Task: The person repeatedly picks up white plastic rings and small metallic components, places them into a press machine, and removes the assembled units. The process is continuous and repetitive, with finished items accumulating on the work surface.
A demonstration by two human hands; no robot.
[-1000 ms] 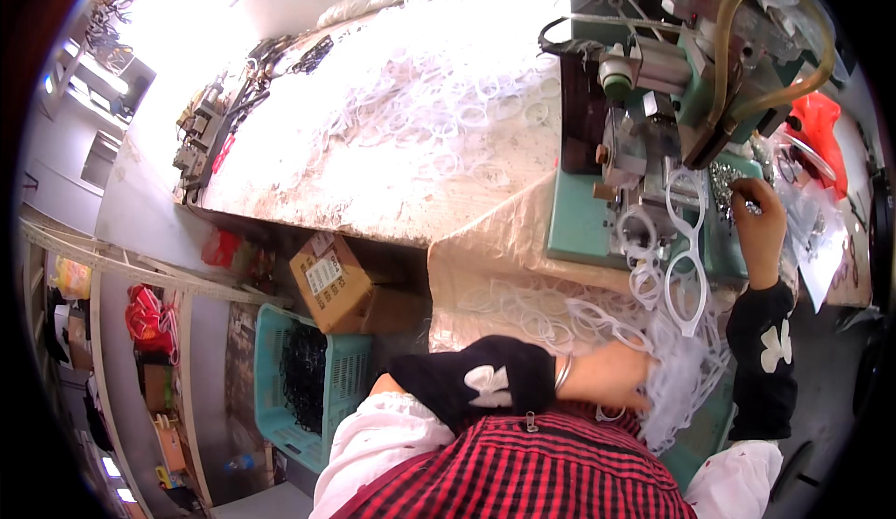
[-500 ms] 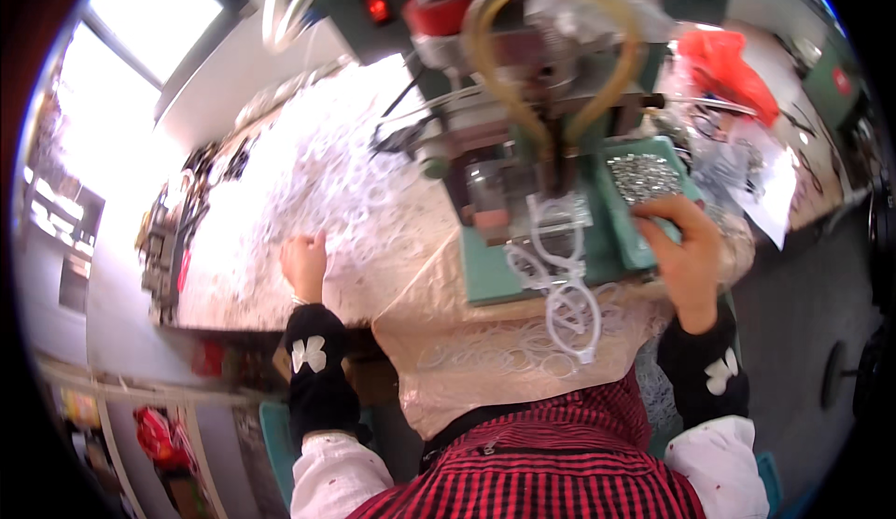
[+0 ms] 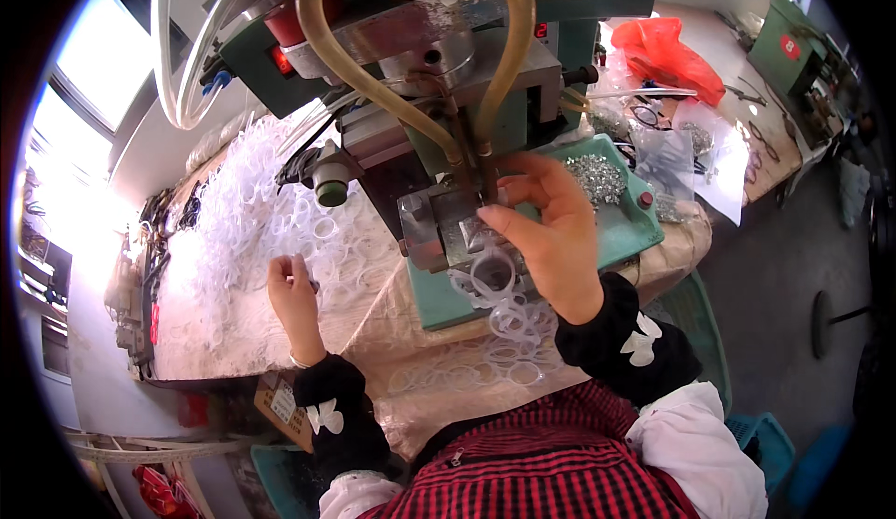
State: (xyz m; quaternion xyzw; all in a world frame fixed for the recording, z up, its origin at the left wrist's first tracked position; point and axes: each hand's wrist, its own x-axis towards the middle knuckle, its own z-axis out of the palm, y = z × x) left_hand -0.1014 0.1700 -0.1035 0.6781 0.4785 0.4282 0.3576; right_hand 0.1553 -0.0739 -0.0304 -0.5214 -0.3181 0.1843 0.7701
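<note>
My right hand [image 3: 557, 248] reaches in at the press machine [image 3: 425, 57], thumb and fingertips pinched at the metal fixture under the head. What it holds is too small or hidden to tell. Just below the fixture hang translucent plastic loops [image 3: 492, 273], like eyeglass fronts, with more loops trailing onto the brown cloth. At the left, my left hand [image 3: 293, 302] is raised over the table's edge with its fingers curled. A small dark spot shows beside its fingertips, and I cannot make out what it is. A heap of clear plastic loops [image 3: 247, 192] lies beyond it.
A green tray [image 3: 644, 230] of small shiny metal parts [image 3: 595, 181] stands right of the machine. Behind it lie a red plastic bag [image 3: 667, 57], clear bags and pliers-like tools. Curved yellow tubes [image 3: 509, 43] arch over the fixture. More loops [image 3: 453, 377] rest on the cloth at my lap.
My right hand has moved left from the tray of metal parts to the fixture. My left hand stays over the table's left side, fingers more curled. The view has shifted.
</note>
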